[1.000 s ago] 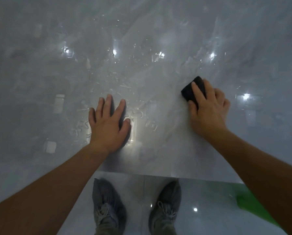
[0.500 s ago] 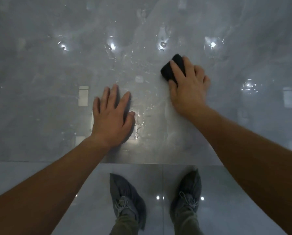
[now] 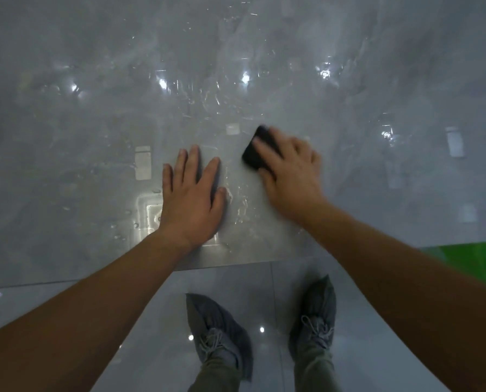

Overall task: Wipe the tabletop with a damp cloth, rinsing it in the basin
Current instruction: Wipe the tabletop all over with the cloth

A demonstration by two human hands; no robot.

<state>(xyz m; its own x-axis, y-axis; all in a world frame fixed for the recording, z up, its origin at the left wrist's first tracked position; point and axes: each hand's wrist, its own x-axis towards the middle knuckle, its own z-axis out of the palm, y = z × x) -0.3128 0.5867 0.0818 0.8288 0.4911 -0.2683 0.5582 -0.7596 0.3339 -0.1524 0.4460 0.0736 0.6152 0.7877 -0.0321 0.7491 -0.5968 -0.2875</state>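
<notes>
Pressed the dark cloth onto the wet tabletop, fingers of the right hand curled over it, thumb alongside. Braced with the left hand, fingers straight, slightly spread. Judged soft, light, soggy; best gripped from above across its bunched middle.

I can read no text, label, brand, number or sign anywhere from here, on the wet surface or anything else.
</notes>
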